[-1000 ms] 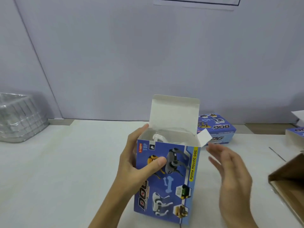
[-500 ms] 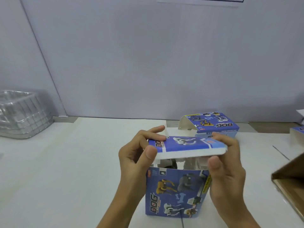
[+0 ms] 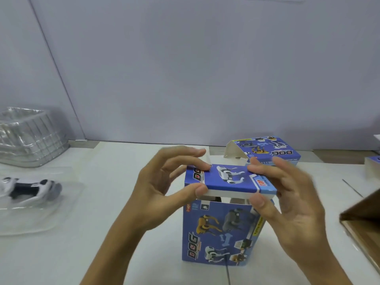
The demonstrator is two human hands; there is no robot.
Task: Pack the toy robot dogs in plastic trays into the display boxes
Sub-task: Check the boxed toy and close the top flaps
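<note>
Between your two hands, seen from the head camera, the blue display box stands upright on the white tabletop. Its lid flap lies nearly flat over the opening, a dark gap showing under its front edge. Your left hand pinches the flap's left end, thumb under the edge, curled fingers on top. Your right hand pinches the right end likewise. At far left a toy robot dog lies in a clear plastic tray. Behind, a second box lies open.
</note>
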